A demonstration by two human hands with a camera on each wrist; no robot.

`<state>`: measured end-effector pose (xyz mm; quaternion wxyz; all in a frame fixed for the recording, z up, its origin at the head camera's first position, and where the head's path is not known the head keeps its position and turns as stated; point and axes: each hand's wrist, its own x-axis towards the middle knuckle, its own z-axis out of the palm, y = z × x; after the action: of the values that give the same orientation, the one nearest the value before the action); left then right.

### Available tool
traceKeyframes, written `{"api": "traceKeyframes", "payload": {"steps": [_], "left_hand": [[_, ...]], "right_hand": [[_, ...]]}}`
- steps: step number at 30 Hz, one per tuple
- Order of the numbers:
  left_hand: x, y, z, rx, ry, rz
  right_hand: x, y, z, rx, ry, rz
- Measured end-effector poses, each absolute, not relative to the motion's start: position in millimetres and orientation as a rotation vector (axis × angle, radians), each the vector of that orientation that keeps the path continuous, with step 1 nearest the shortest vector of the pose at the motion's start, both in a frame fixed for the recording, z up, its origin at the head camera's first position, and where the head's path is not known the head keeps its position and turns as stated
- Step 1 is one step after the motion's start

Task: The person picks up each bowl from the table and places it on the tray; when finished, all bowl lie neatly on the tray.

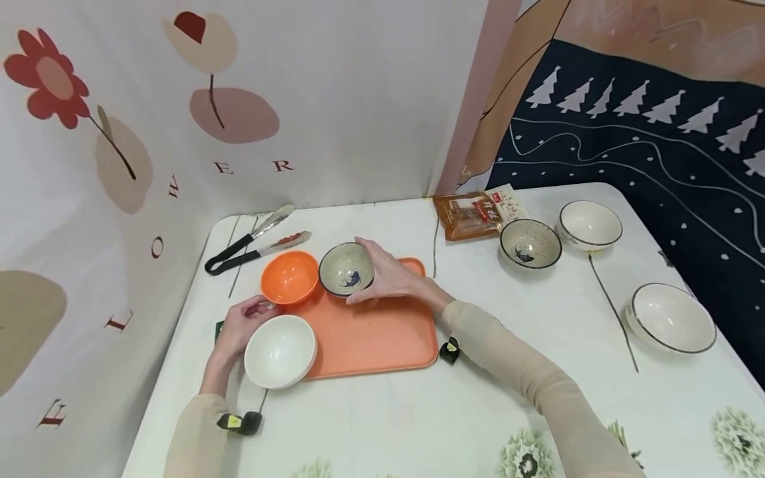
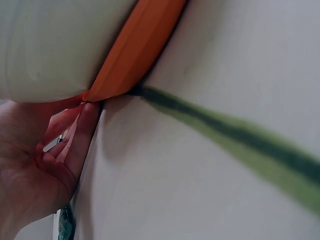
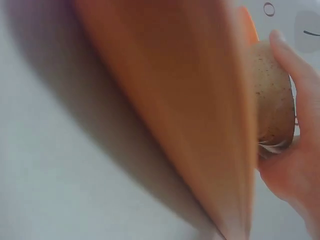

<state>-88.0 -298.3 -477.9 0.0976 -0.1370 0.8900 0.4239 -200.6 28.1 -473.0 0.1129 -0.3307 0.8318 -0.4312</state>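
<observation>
My right hand [image 1: 388, 272] grips a speckled grey bowl [image 1: 343, 269] with a dark rim and a blue bird inside, fingers and thumb spread round its side. This bowl is at the back of the orange tray [image 1: 376, 338], just right of a plain orange bowl [image 1: 289, 277]. At the tray's left edge is my left hand [image 1: 241, 325], whose fingertips pinch the edge [image 2: 125, 55] beside a white bowl [image 1: 281, 352]. That white bowl is at the tray's front left corner. In the right wrist view the tray's side hides part of the grey bowl [image 3: 272, 95].
Black-handled tongs [image 1: 248, 249] lie at the back left. To the right are a brown food packet [image 1: 472, 214], a second speckled bowl [image 1: 530, 244] and two cream bowls, one behind [image 1: 590, 224] and one in front [image 1: 672, 318]. Patterned cloth walls border the table's back.
</observation>
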Motion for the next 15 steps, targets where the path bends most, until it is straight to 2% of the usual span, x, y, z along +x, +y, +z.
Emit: {"api": "traceKeyframes", "payload": {"steps": [8, 15], "left_hand": [[-83.7, -297.3, -482.8, -0.397, 2.635, 1.260], [-86.8, -301.6, -477.7, -0.368, 2.655, 1.259]], "right_hand": [[-196.2, 56.5, -456.5, -0.871, 2.398, -1.470], [-198.9, 91.9, -439.1, -0.777, 2.534, -1.425]]}}
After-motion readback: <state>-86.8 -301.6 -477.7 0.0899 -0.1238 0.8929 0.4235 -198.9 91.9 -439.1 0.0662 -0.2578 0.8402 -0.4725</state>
